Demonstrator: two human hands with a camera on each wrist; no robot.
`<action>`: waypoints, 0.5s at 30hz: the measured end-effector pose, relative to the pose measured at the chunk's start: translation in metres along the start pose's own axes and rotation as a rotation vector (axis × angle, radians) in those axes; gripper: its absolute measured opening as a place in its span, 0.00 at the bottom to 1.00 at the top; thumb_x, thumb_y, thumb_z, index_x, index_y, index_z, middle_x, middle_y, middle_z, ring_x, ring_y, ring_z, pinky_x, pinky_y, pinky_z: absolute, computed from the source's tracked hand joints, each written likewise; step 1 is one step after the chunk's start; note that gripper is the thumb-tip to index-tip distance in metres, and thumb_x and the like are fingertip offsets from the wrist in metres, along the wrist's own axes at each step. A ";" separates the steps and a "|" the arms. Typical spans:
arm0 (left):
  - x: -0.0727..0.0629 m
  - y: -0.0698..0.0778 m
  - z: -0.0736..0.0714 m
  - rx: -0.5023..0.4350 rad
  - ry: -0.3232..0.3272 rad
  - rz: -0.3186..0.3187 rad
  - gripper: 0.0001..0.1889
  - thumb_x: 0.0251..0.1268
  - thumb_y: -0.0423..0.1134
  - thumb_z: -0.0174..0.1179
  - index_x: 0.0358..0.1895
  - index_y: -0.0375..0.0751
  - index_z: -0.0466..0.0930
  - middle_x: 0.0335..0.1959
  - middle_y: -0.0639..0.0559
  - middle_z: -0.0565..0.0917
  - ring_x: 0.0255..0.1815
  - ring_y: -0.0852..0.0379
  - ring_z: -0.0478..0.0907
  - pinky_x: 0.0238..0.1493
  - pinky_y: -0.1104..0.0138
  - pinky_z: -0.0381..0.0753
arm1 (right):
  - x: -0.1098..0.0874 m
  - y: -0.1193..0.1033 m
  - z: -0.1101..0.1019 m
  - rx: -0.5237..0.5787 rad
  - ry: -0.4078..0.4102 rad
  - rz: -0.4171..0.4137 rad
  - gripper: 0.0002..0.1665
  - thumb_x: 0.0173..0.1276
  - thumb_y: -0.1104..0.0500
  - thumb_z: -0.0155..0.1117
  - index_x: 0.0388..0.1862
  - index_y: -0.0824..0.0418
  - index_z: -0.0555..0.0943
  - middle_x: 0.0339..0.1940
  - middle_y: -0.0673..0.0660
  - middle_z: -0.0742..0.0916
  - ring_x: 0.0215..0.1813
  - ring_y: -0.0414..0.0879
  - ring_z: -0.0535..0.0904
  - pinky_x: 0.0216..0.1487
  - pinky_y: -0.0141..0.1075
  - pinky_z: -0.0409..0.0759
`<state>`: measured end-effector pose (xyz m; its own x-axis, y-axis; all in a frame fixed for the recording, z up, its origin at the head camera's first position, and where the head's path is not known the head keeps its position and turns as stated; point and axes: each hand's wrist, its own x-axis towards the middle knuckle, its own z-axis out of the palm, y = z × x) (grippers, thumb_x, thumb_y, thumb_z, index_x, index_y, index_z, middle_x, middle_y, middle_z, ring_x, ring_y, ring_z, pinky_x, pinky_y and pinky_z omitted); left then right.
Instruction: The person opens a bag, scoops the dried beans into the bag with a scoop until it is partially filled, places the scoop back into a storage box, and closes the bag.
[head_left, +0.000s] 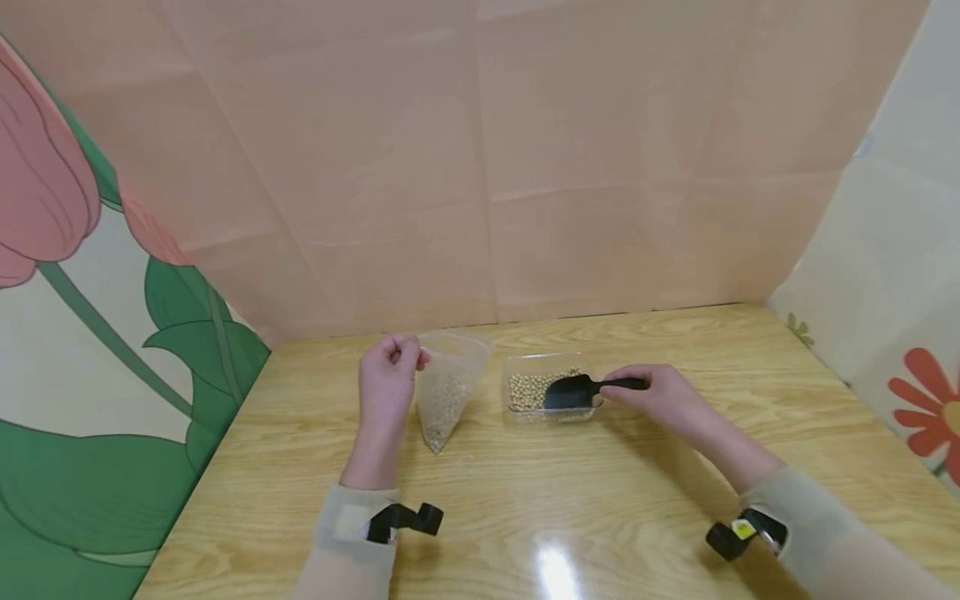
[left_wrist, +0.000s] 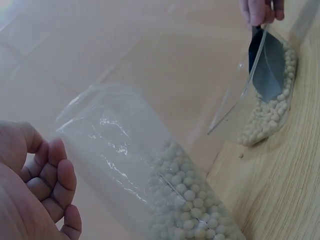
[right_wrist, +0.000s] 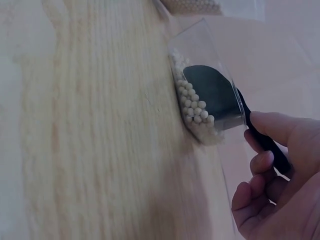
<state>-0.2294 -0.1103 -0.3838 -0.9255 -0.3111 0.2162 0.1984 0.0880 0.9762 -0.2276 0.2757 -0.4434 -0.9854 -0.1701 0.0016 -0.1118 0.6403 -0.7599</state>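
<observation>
My left hand (head_left: 390, 375) pinches the top edge of a clear plastic bag (head_left: 452, 375), which hangs with one corner down. Small round pale beads or beans (left_wrist: 192, 207) fill its lower part; their exact kind I cannot tell. To the right, a clear rectangular container (head_left: 551, 367) holds more of the same round pieces (head_left: 527, 392). In my right hand (head_left: 660, 396) is the handle of a black scoop (head_left: 570, 392), held between thumb and fingers. The scoop's blade lies inside the container among the pieces, as the right wrist view (right_wrist: 212, 92) also shows.
A wood-grain table (head_left: 480, 517) carries the container. Behind it hangs a pinkish cloth backdrop (head_left: 480, 167). Flower-printed panels stand at the left (head_left: 90, 350) and right (head_left: 885, 292). Each forearm wears a sleeve with a black camera mount (head_left: 405, 521).
</observation>
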 end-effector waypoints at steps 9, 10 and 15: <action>-0.002 -0.001 0.001 -0.026 0.005 -0.003 0.15 0.77 0.30 0.61 0.26 0.42 0.77 0.27 0.51 0.86 0.35 0.54 0.82 0.50 0.55 0.82 | -0.001 -0.002 -0.004 0.022 -0.016 0.009 0.31 0.75 0.38 0.76 0.66 0.56 0.89 0.69 0.63 0.87 0.71 0.62 0.80 0.67 0.55 0.77; -0.003 0.000 0.002 -0.026 0.007 -0.003 0.15 0.77 0.30 0.61 0.26 0.43 0.77 0.27 0.51 0.86 0.35 0.54 0.82 0.50 0.56 0.82 | -0.001 -0.001 -0.004 0.017 -0.017 0.005 0.32 0.76 0.38 0.76 0.67 0.57 0.89 0.70 0.64 0.86 0.72 0.62 0.79 0.67 0.55 0.77; -0.002 0.000 0.004 -0.016 0.025 0.004 0.15 0.77 0.31 0.61 0.26 0.43 0.77 0.28 0.51 0.87 0.35 0.54 0.83 0.44 0.64 0.81 | -0.003 -0.006 -0.007 -0.039 0.055 -0.064 0.31 0.78 0.40 0.73 0.68 0.60 0.88 0.64 0.64 0.87 0.64 0.61 0.81 0.60 0.53 0.79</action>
<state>-0.2286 -0.1060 -0.3843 -0.9165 -0.3342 0.2200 0.2072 0.0740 0.9755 -0.2253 0.2777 -0.4343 -0.9815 -0.1711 0.0857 -0.1786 0.6582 -0.7314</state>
